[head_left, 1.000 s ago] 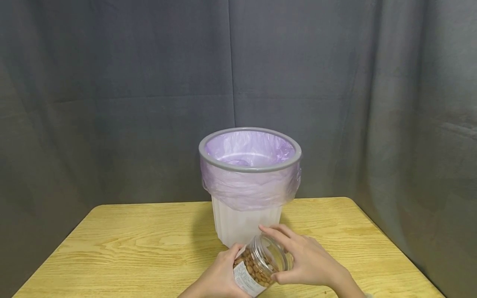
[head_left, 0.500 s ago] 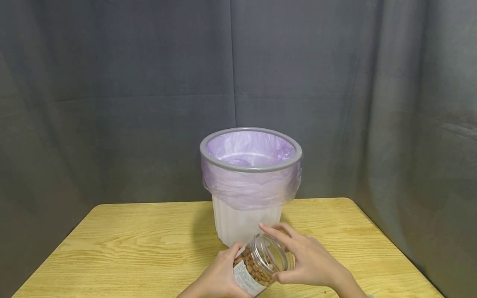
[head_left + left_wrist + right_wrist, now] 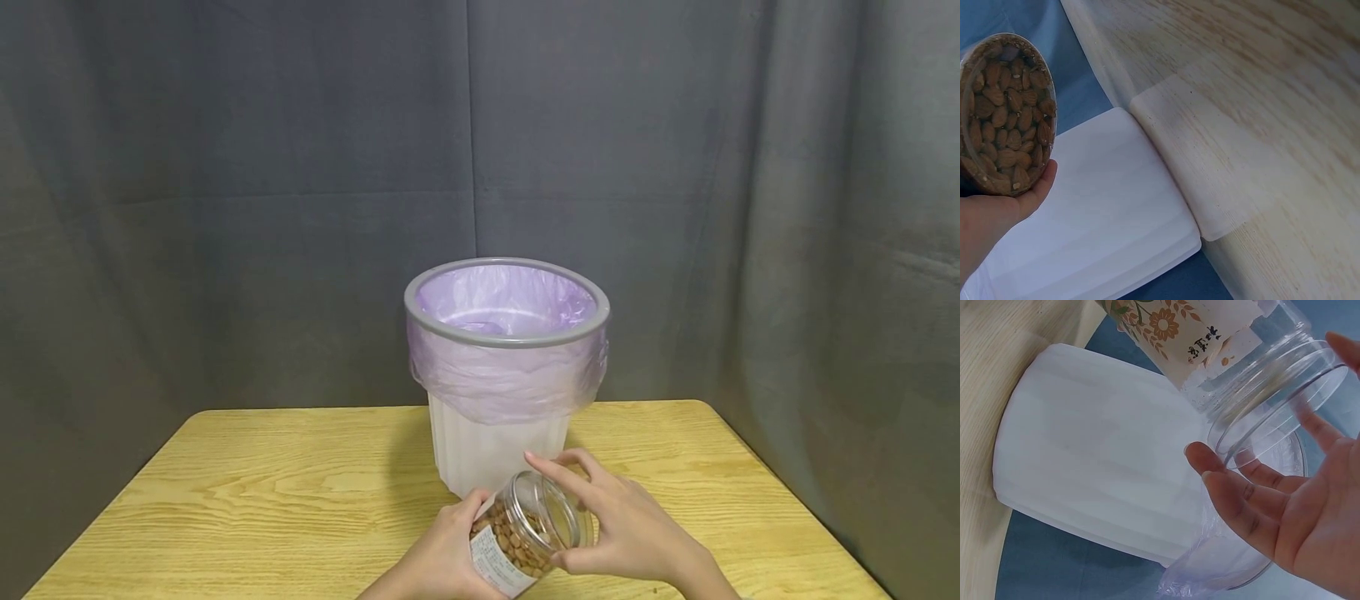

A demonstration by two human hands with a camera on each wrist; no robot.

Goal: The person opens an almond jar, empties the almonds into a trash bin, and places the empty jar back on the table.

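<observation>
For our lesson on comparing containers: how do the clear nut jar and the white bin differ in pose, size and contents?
The jar is tilted, gripped by the left hand; the bin stands upright on the table. The jar is far smaller. The jar holds almonds; the bin holds a purple liner. Both are open-topped.

My left hand point(image 3: 438, 558) covers the jar's point(image 3: 525, 533) base in the head view, and the bottom edge cuts off both my wrists. Behind my right hand point(image 3: 626, 533) part of the jar's mouth is hidden. The label's point(image 3: 491, 564) print is too small to read. The bin's point(image 3: 498, 454) foot sits hidden behind my hands.
</observation>
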